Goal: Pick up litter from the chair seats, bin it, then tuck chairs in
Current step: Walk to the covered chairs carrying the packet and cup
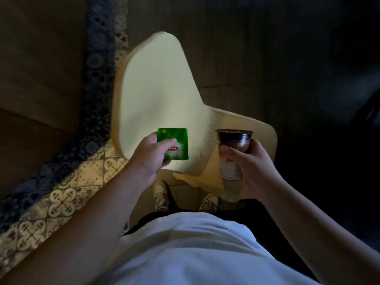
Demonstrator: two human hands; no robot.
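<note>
Above the pale chair (156,95), both hands hold litter, nothing binned yet.

Left hand (151,155) pinches a green Lipton sachet (176,144) by its 8 o'clock corner; thin, light and floppy, probably best kept by an edge. Right hand (251,161) wraps a lidded plastic cup (233,153) at 3 o'clock, likely light, smooth and crushable, so grip its middle gently. Patterned floor tiles (61,200) give open room at 8 o'clock; 2 o'clock is too dark to judge. No bin is in view.

One chair (158,95); one green tea sachet (174,144); one cup (233,153); two hands: left (149,159), right (255,163); two shoes (161,194).
</note>
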